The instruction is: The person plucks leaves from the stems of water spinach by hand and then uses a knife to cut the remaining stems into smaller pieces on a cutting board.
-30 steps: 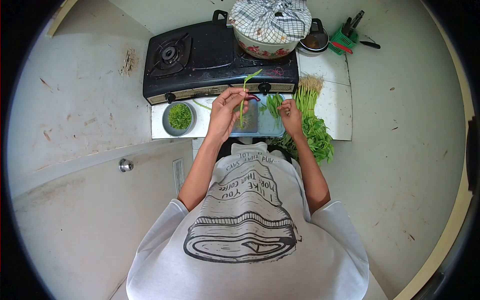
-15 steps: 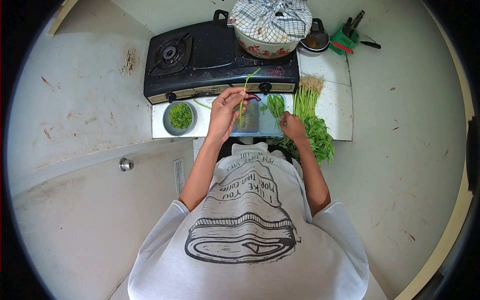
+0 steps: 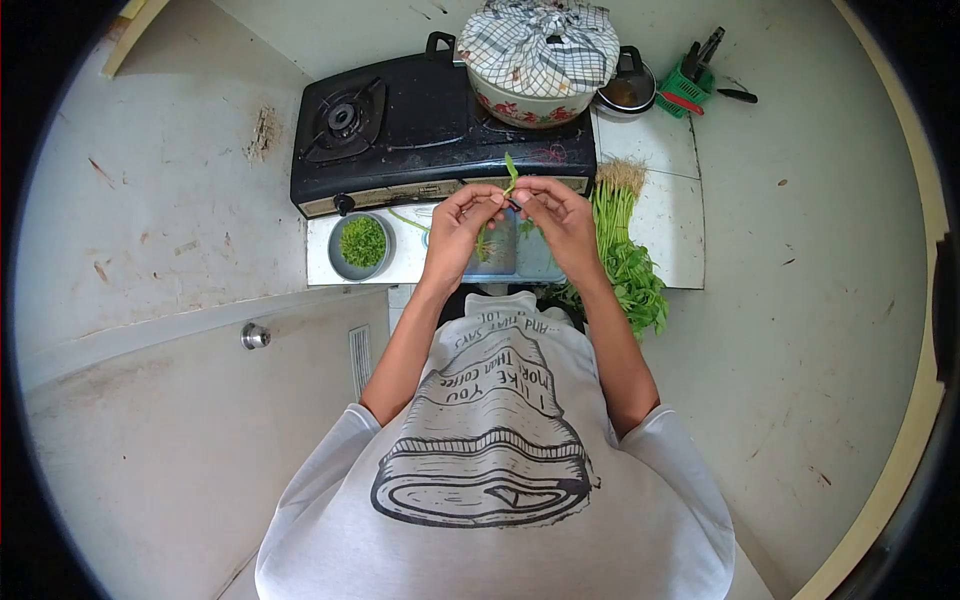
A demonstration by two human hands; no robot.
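Between my two hands, above the front edge of the stove, is a green stem [image 3: 511, 172] with a leafy tip pointing up. My left hand [image 3: 466, 222] pinches its lower part, and the stem's end hangs below the fingers. My right hand [image 3: 560, 220] has its fingertips closed on the same stem, close to the left fingertips. Beneath the hands lies a blue tray [image 3: 540, 262], partly hidden by them. A bunch of leafy greens [image 3: 632, 275] with roots rests just right of my right hand.
The black stove [image 3: 420, 115] is behind the hands, with a cloth-covered pot [image 3: 535, 95] on it. Left is a grey bowl [image 3: 338, 262] of chopped greens [image 3: 362, 241]. A small pan [image 3: 628, 92] and green basket [image 3: 684, 88] with knives stand at the back right.
My right hand has moved up and left from the tray to the stem in my left hand. The view has shifted slightly.
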